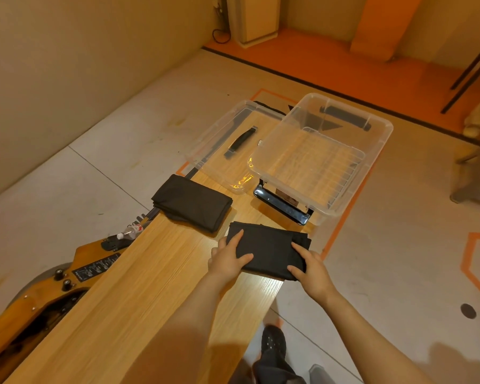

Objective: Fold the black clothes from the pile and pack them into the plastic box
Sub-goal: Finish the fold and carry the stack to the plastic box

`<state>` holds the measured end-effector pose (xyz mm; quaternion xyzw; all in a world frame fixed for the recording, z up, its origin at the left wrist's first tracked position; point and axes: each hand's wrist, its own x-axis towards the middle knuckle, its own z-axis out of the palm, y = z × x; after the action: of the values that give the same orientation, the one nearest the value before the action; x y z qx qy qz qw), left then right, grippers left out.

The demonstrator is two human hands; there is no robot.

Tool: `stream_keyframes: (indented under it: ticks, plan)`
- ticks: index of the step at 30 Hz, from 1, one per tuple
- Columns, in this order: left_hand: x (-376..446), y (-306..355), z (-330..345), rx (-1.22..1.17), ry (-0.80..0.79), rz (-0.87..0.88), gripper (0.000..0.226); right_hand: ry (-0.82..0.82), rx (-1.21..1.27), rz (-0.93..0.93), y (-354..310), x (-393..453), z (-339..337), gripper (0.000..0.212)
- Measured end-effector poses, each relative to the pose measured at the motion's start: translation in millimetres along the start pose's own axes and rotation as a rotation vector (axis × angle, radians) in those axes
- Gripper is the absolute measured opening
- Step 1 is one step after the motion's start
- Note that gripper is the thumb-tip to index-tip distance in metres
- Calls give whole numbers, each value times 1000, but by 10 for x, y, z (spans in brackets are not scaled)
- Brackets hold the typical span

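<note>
Both forearms reach forward from the bottom of the view over the wooden bench (pixel 139 286). At their ends, the left hand (pixel 229 257) and the right hand (pixel 311 266) flank a folded black garment (pixel 269 249) lying near the bench's right edge. The left hand rests on the garment's left end with fingers laid fairly straight across the cloth and the thumb along its near edge. The right hand curls round the right end, thumb on top, gripping the fold.

The garment's long axis runs roughly left to right between the two hands, so each hand sits at one short end. The plastic box (pixel 372 162) stands open and empty farther along the bench, ahead and slightly right of the garment, its black latch handle (pixel 283 205) facing the person. The right hand is the nearer one to it; the lift would go forward over that near wall.

A second folded black garment (pixel 191 202) lies ahead to the left, just beside the clear lid (pixel 205 145), not yet packed.

Left of the bench, a black label (pixel 94 268) carries white print too small to read. A small bottle (pixel 130 231) shows a red label, illegible.
</note>
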<state>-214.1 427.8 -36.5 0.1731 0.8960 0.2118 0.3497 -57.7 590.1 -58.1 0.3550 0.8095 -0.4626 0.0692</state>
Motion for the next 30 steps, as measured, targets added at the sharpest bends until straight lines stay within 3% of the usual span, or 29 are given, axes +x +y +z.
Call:
stream_keyframes:
  ticks: [8,15,21,26,30]
  plan:
    - [-401,-422,171,-2,165,-101,72,-44,-228,-40,-182,-146,323,64]
    - [-968,-1055,200,-92,267,-276,72,-237,-258,-144,-450,-295,758,63]
    - [-1346,-1541,197,-335,266,-311,65,-282,-89,-190,-620,-333,1034,47]
    - [-1415,-1639,196,-659,244,-312,61,-312,-130,-245,-684,-220,1057,36]
    - [-1450,-1582,262,-783,286,-349,61,-394,-178,-312,-713,-96,1017,37]
